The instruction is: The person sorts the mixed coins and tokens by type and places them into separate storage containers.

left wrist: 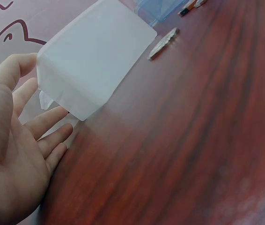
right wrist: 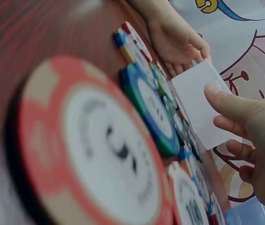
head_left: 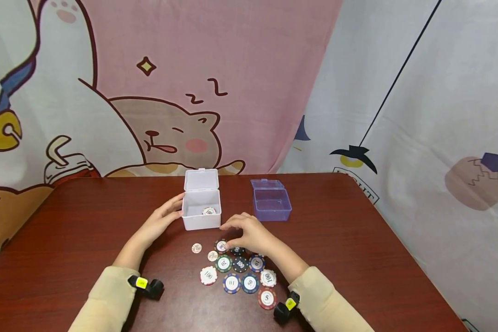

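One chip (head_left: 209, 211) lies inside the white box (head_left: 201, 223); the left hand (head_left: 158, 223), fingers extended, touches the box's left side; the right hand (head_left: 251, 232), thumb and fingers apart, hovers above nearer chips (head_left: 240, 264).

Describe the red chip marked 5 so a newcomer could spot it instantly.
On the brown table, a group of chips lies on the near side of the white box. The red chip is the nearest of them, close to the right sleeve. Its red-and-tan rim and single 5 set it apart from the white chip and the blue chip beside it.
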`<state>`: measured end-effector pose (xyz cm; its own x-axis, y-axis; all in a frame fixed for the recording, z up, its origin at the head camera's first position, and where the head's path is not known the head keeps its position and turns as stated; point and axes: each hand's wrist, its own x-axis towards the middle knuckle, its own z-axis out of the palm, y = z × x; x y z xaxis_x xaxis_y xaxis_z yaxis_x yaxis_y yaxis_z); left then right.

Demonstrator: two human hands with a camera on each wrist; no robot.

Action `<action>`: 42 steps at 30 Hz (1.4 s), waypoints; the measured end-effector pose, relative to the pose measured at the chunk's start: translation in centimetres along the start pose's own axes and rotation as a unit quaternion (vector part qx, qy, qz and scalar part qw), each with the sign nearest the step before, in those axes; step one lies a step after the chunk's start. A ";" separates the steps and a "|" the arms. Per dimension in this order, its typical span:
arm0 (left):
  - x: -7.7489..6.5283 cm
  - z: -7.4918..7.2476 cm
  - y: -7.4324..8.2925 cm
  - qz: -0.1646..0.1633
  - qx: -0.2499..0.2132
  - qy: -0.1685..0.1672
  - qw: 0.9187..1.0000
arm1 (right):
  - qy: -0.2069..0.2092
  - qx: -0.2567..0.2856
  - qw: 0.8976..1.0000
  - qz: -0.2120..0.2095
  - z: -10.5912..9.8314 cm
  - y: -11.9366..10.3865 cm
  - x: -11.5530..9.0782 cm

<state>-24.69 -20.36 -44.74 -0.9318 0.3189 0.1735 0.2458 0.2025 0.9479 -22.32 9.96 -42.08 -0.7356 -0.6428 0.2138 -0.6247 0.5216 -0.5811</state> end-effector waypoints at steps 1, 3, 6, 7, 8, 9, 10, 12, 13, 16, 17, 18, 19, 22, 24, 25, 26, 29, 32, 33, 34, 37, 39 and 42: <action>0.0 0.0 0.0 0.000 0.000 0.000 1.000 | -0.003 0.001 1.000 -0.002 0.0 0.1 -0.1; 0.0 0.0 -0.1 -0.002 0.001 0.001 1.000 | -0.014 0.000 1.000 -0.006 0.0 0.3 -0.1; 0.0 0.1 -0.1 -0.003 0.004 0.001 1.000 | -0.033 -0.007 0.999 -0.018 0.1 0.6 -0.1; 0.0 0.1 -0.1 -0.003 0.004 0.002 1.000 | -0.039 -0.010 0.999 -0.022 0.1 0.8 -0.1; 0.0 0.1 -0.1 -0.002 0.005 0.001 1.000 | -0.046 -0.012 0.999 -0.025 0.2 0.9 -0.1; 0.0 0.1 -0.1 -0.001 0.004 0.002 1.000 | -0.051 -0.014 0.998 -0.028 0.2 1.0 -0.1; 0.0 0.2 0.0 0.001 0.004 0.001 1.000 | -0.055 -0.016 0.998 -0.030 0.2 1.2 -0.1; 0.0 0.2 0.0 0.004 0.003 0.000 1.000 | -0.062 -0.017 0.997 -0.032 0.3 1.4 0.0; 0.0 0.2 0.1 0.003 0.001 0.001 1.000 | -0.066 -0.016 0.997 -0.032 0.3 1.5 0.0; 0.0 0.2 0.2 0.005 0.000 0.001 1.000 | -0.075 -0.019 0.996 -0.034 0.4 1.7 0.2; 0.0 0.2 0.2 0.004 -0.001 0.000 1.000 | -0.078 -0.020 0.996 -0.035 0.5 1.7 0.2; -0.1 0.2 0.2 0.004 -0.001 0.000 1.000 | -0.082 -0.021 0.996 -0.035 0.5 1.7 0.3; -0.1 0.2 0.3 0.004 -0.003 0.000 1.000 | -0.085 -0.022 0.995 -0.036 0.5 1.7 0.4; -0.1 0.2 0.3 0.002 -0.005 0.000 1.000 | -0.095 -0.023 0.995 -0.037 0.5 1.6 0.6; -0.1 0.2 0.3 0.002 -0.002 -0.001 1.000 | -0.099 -0.022 0.994 -0.036 0.4 1.5 0.7; -0.1 0.2 0.3 0.001 -0.002 0.000 1.000 | -0.102 -0.022 0.994 -0.036 0.4 1.5 0.8; -0.1 0.1 0.2 0.001 -0.001 0.000 1.000 | -0.105 -0.024 0.994 -0.036 0.5 1.5 0.9; 0.0 0.1 0.1 0.000 0.001 -0.001 1.000 | -0.112 -0.029 0.993 -0.038 0.6 1.5 1.0; 0.0 0.1 0.0 -0.005 0.003 0.002 1.000 | -0.116 -0.028 0.992 -0.040 0.7 1.6 1.1; 0.0 0.0 0.0 -0.006 0.004 0.001 1.000 | -0.116 -0.025 0.992 -0.040 0.7 1.7 1.1; 0.0 0.0 -0.1 -0.007 0.004 0.002 1.000 | -0.115 -0.022 0.992 -0.041 0.7 1.7 1.1; 0.0 0.1 -0.1 -0.009 0.004 0.002 1.000 | -0.112 -0.015 0.993 -0.040 0.8 1.8 1.1; 0.0 0.1 0.0 -0.007 0.003 0.001 1.000 | -0.110 -0.016 0.993 -0.040 0.8 1.9 1.1; 0.0 0.1 0.0 -0.006 0.004 0.002 1.000 | -0.110 -0.021 0.993 -0.039 0.9 2.0 1.2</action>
<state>-24.66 -20.24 -44.77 -0.9356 0.3129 0.1637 0.2372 0.2137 0.9477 -24.17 9.71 -43.71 -0.6133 -0.7860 0.0777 -0.6908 0.4860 -0.5354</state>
